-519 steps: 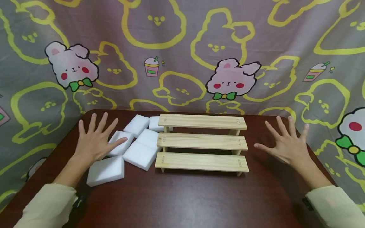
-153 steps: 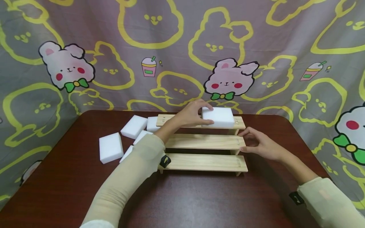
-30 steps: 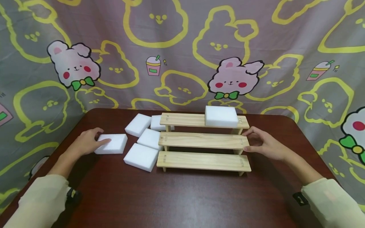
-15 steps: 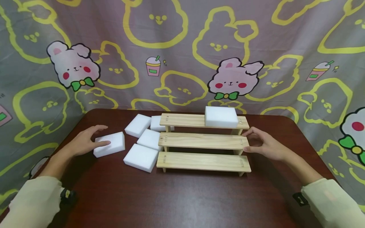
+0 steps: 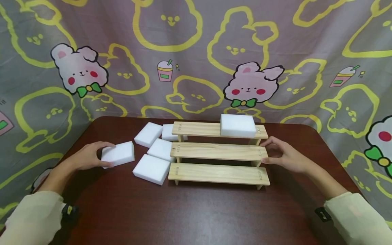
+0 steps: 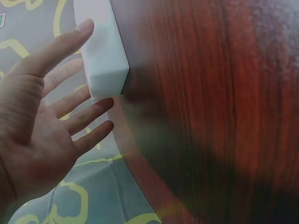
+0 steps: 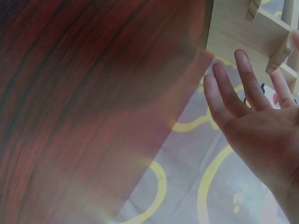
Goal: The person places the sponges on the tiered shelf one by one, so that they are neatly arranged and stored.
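Observation:
At the left, my left hand (image 5: 87, 156) holds the near-left end of a white foam block (image 5: 120, 153) lying at an angle on the table. In the left wrist view the thumb lies across one face of this foam block (image 6: 103, 53), with fingers on the other side; the rest of the block runs out of view. My right hand (image 5: 286, 158) pinches the right end of the middle shelf of a three-tier wooden rack (image 5: 214, 151) between thumb and index finger. The other right fingers are spread in the right wrist view. Another foam block (image 5: 238, 126) sits on the top shelf, towards its right.
Several more foam blocks (image 5: 151, 169) lie on the dark wooden table (image 5: 196, 214) left of the rack, one partly hidden behind the top shelf. A patterned curtain (image 5: 196, 68) hangs behind the table and along its sides.
The foam block at the left has turned to an angle over the last second. My left thumb has shifted from its top to the lower near edge. The right hand and rack stay put.

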Demonstrator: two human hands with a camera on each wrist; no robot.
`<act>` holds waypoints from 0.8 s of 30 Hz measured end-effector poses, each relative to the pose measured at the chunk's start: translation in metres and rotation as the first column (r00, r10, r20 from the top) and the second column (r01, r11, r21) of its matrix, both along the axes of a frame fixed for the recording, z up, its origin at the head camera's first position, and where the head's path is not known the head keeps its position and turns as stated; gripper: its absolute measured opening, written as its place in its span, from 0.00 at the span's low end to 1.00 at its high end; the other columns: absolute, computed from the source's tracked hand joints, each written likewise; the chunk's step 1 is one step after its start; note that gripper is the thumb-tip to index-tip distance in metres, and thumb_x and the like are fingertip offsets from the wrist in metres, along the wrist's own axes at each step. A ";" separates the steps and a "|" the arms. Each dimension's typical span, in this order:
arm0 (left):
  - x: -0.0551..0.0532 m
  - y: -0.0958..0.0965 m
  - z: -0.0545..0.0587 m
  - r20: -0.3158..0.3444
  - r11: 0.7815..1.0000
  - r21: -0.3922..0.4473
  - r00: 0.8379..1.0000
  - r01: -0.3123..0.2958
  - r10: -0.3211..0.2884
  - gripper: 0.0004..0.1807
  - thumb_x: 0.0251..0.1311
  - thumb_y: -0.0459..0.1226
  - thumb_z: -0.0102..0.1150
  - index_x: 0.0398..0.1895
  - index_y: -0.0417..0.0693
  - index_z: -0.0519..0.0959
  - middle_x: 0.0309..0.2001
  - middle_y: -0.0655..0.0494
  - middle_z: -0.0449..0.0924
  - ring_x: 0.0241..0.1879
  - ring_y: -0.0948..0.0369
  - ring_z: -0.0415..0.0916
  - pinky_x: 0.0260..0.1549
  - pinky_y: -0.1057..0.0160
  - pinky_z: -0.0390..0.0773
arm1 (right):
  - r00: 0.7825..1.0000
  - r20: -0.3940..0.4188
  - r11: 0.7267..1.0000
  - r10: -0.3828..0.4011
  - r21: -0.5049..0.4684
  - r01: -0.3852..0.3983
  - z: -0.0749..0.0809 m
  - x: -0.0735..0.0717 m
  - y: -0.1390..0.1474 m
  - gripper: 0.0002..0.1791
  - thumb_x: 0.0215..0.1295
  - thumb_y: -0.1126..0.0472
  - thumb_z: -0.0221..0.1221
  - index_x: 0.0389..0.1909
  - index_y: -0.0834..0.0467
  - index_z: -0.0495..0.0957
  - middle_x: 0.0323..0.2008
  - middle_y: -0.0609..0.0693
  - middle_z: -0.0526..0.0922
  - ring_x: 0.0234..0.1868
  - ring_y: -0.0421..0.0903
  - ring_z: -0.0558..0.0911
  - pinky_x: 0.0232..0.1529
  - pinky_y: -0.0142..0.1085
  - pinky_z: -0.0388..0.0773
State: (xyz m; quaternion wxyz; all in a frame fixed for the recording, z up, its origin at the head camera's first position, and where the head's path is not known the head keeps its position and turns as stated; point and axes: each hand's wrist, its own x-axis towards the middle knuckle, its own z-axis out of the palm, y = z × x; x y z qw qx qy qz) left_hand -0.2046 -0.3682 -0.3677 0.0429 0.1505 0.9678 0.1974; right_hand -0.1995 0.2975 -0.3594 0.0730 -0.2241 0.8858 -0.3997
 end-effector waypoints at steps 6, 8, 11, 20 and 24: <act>0.000 -0.001 -0.001 0.010 1.000 0.009 1.000 0.009 -0.009 0.41 0.46 0.41 0.84 0.61 0.32 0.75 0.57 0.26 0.75 0.49 0.38 0.73 0.50 0.32 0.74 | 1.000 -0.001 1.000 -0.001 -0.001 0.001 0.000 0.000 0.000 0.25 0.65 0.62 0.71 0.57 0.61 0.71 0.56 0.63 0.82 0.52 0.54 0.82 0.46 0.36 0.83; -0.001 -0.001 -0.001 0.011 1.000 0.006 1.000 0.007 -0.007 0.40 0.45 0.38 0.84 0.61 0.32 0.75 0.57 0.25 0.74 0.49 0.37 0.72 0.51 0.32 0.73 | 1.000 0.001 1.000 -0.003 -0.001 0.003 0.000 0.000 0.000 0.25 0.65 0.62 0.71 0.57 0.61 0.71 0.56 0.63 0.82 0.52 0.54 0.82 0.46 0.36 0.83; 0.000 -0.002 -0.001 0.012 1.000 0.004 1.000 0.002 -0.002 0.39 0.45 0.36 0.84 0.61 0.32 0.76 0.57 0.24 0.73 0.50 0.36 0.72 0.51 0.31 0.72 | 1.000 0.003 1.000 -0.001 0.000 0.001 -0.001 0.001 0.000 0.25 0.65 0.62 0.71 0.57 0.61 0.71 0.56 0.63 0.82 0.52 0.54 0.82 0.46 0.35 0.83; 0.002 -0.004 0.004 -0.033 1.000 0.015 0.999 0.019 -0.019 0.39 0.45 0.37 0.84 0.61 0.33 0.76 0.57 0.26 0.75 0.51 0.37 0.73 0.51 0.32 0.73 | 1.000 0.000 1.000 0.000 0.003 0.000 0.000 0.001 -0.001 0.25 0.65 0.62 0.71 0.57 0.61 0.71 0.56 0.63 0.82 0.53 0.54 0.82 0.46 0.35 0.83; 0.003 -0.002 0.007 -0.087 0.998 0.028 0.995 0.049 -0.046 0.39 0.44 0.36 0.85 0.60 0.34 0.77 0.56 0.29 0.77 0.48 0.41 0.74 0.48 0.37 0.75 | 1.000 -0.002 1.000 -0.001 0.006 0.001 0.002 0.001 -0.001 0.25 0.65 0.62 0.71 0.57 0.61 0.71 0.56 0.63 0.82 0.53 0.55 0.82 0.46 0.35 0.83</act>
